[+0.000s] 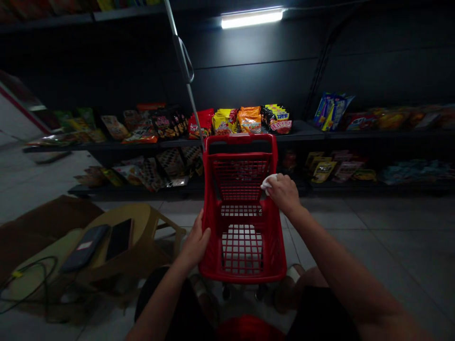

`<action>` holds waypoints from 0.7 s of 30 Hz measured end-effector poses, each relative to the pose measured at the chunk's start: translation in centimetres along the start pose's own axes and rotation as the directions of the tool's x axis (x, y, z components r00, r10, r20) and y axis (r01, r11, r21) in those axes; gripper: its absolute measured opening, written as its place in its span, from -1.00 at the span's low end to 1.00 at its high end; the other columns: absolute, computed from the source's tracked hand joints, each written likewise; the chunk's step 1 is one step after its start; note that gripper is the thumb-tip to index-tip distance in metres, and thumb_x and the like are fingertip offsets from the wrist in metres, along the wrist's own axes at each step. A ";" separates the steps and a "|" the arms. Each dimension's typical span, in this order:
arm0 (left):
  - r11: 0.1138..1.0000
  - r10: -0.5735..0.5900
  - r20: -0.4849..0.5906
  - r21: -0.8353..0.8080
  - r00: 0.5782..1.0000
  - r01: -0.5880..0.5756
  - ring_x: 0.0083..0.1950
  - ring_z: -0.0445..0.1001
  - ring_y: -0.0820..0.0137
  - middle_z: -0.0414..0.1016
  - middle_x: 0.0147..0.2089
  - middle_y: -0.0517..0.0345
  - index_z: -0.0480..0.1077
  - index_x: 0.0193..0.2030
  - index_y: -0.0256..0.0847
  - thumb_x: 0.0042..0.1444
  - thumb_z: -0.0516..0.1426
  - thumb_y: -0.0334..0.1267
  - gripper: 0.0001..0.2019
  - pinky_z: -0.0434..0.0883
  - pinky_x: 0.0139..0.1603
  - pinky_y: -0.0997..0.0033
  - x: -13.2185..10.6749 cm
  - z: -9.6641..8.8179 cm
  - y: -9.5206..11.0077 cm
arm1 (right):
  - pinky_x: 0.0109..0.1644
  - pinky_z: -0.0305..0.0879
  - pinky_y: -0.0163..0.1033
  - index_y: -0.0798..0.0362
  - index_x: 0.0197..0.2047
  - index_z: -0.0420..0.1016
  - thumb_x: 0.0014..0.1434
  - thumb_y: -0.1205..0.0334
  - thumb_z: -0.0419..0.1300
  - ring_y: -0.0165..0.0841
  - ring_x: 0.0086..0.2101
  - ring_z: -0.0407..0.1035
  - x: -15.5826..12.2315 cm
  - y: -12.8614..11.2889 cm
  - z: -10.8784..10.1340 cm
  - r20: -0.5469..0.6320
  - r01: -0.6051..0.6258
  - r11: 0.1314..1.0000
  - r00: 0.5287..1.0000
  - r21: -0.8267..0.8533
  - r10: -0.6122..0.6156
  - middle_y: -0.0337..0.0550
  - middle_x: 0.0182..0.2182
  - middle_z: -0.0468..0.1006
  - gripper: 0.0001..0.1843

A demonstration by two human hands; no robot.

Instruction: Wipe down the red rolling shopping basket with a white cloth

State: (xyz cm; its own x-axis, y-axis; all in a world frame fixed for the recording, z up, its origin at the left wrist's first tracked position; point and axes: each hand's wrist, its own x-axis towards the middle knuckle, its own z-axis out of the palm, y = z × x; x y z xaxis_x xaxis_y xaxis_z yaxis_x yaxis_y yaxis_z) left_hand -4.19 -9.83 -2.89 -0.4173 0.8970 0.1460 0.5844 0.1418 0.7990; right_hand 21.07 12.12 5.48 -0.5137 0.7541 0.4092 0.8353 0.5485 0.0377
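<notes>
A red plastic shopping basket [213,199] on wheels stands in front of me, its mesh inside bare. My left hand [196,242] grips the basket's left rim near its front corner, fingers wrapped over the edge. My right hand [283,192] is closed on a small white cloth [267,181] and presses it against the basket's right rim. A metal pull handle [185,59] rises from the basket toward the upper left. My knees show at the bottom of the view.
Dark shelves [305,129] behind the basket carry rows of snack bags [245,119]. At left, a tan plastic stool [142,222] holds two phones [120,238], with cardboard and a cable on the tiled floor. A ceiling lamp [251,18] glows above.
</notes>
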 end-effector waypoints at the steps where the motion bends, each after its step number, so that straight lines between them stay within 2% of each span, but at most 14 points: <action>1: 1.000 0.015 -0.009 -0.009 1.000 -0.015 0.52 0.02 0.23 0.03 0.50 -0.21 -0.07 0.47 -0.31 0.28 -0.03 -0.16 -0.34 0.01 0.50 0.04 0.5 -0.1 -0.2 | -0.12 0.08 -0.14 0.00 -0.07 0.51 0.29 0.16 0.16 -0.15 -0.10 0.27 -0.2 -0.7 0.1 0.005 0.035 0.999 0.999 -0.012 -0.035 0.01 -0.10 0.47 -0.81; 3: 0.998 0.051 -0.050 -0.022 0.997 -0.052 0.54 -0.05 0.21 -0.04 0.53 -0.20 -0.04 0.46 -0.29 0.26 0.01 -0.14 -0.33 -0.05 0.51 0.03 2.2 -0.5 -0.3 | -0.07 0.06 -0.10 0.00 -0.14 0.52 0.28 0.20 0.16 -0.16 -0.09 0.26 -1.6 -2.2 -0.2 0.051 0.160 0.987 0.986 -0.011 -0.159 -0.03 -0.14 0.49 -0.87; 6: 0.998 0.061 -0.113 -0.018 0.992 -0.064 0.56 -0.18 0.21 -0.18 0.56 -0.23 -0.08 0.48 -0.35 0.22 0.06 -0.19 -0.27 -0.17 0.53 0.07 5.8 -1.0 0.3 | 0.05 0.01 -0.06 -0.01 -0.25 0.52 0.26 0.24 0.17 -0.18 -0.10 0.28 -4.4 -3.8 -1.2 0.144 0.326 0.945 0.934 0.031 -0.327 -0.08 -0.21 0.51 -0.90; 8: 0.999 -0.002 -0.115 -0.053 0.993 -0.004 0.56 -0.17 0.19 -0.16 0.55 -0.24 -0.10 0.48 -0.38 0.20 0.07 -0.23 -0.24 -0.16 0.54 0.07 8.0 -1.1 0.8 | 0.09 -0.01 -0.05 -0.01 -0.28 0.53 0.24 0.24 0.20 -0.19 -0.11 0.30 -5.4 -4.1 -1.7 0.200 0.388 0.919 0.898 0.065 -0.393 -0.09 -0.23 0.52 -0.91; 10: 0.994 -0.063 -0.097 -0.094 0.993 0.054 0.55 -0.10 0.19 -0.10 0.54 -0.22 -0.10 0.49 -0.36 0.22 0.04 -0.24 -0.27 -0.10 0.53 0.07 9.2 -0.9 1.1 | 0.11 -0.01 -0.06 -0.01 -0.27 0.55 0.21 0.22 0.22 -0.21 -0.12 0.34 -5.5 -3.7 -1.8 0.247 0.432 0.897 0.863 0.090 -0.441 -0.08 -0.23 0.54 -0.92; 14: 0.984 -0.063 -0.063 -0.169 0.996 0.052 0.53 -0.02 0.28 -0.05 0.54 -0.14 -0.16 0.50 -0.32 0.29 -0.05 -0.24 -0.32 -0.03 0.52 0.15 8.3 0.3 1.5 | 0.04 0.09 -0.07 0.04 -0.25 0.59 0.19 0.28 0.22 -0.19 -0.16 0.43 -3.6 -3.1 -1.6 0.369 0.492 0.867 0.794 0.078 -0.484 -0.01 -0.24 0.59 -0.89; 16: 0.976 -0.043 -0.066 -0.215 0.997 0.028 0.52 0.00 0.31 -0.04 0.53 -0.13 -0.20 0.50 -0.32 0.30 -0.06 -0.24 -0.32 -0.03 0.52 0.19 6.9 1.1 2.0 | -0.05 0.17 -0.11 0.05 -0.25 0.61 0.21 0.31 0.20 -0.18 -0.19 0.47 -1.9 -3.8 -1.3 0.493 0.480 0.872 0.737 0.097 -0.461 0.01 -0.25 0.61 -0.87; 18: 0.972 -0.038 -0.085 -0.236 0.996 0.016 0.52 -0.01 0.32 -0.06 0.54 -0.13 -0.21 0.50 -0.32 0.30 -0.07 -0.26 -0.33 -0.04 0.52 0.18 5.6 2.0 2.8 | -0.14 0.23 -0.17 0.02 -0.18 0.61 0.23 0.26 0.19 -0.20 -0.22 0.50 0.0 -5.6 -0.6 0.582 0.442 0.879 0.674 0.177 -0.456 -0.01 -0.23 0.63 -0.83; 19: 0.971 -0.041 -0.097 -0.239 0.994 0.017 0.53 -0.03 0.31 -0.08 0.54 -0.14 -0.21 0.50 -0.33 0.30 -0.08 -0.26 -0.33 -0.05 0.52 0.17 5.1 2.4 3.2 | -0.15 0.26 -0.18 0.00 -0.13 0.61 0.25 0.21 0.17 -0.19 -0.21 0.51 1.0 -6.8 0.1 0.585 0.424 0.878 0.663 0.221 -0.467 -0.02 -0.20 0.63 -0.80; 21: 0.973 -0.051 -0.113 -0.230 0.992 0.023 0.54 -0.07 0.27 -0.12 0.55 -0.18 -0.22 0.50 -0.37 0.30 -0.08 -0.27 -0.32 -0.08 0.53 0.14 4.4 3.0 3.9 | -0.11 0.31 -0.16 -0.03 -0.02 0.57 0.30 0.15 0.12 -0.15 -0.13 0.51 2.6 -9.3 2.1 0.540 0.387 0.879 0.694 0.277 -0.476 0.00 -0.11 0.61 -0.73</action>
State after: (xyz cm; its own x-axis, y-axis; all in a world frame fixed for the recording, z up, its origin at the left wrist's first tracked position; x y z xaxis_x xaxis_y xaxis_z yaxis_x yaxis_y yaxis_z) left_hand -1.63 -4.08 -0.93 -0.5225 0.8354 0.1707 0.3992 0.0628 0.9147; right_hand 11.59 9.72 4.27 -0.8601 0.4575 -0.2257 0.4812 0.8745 -0.0611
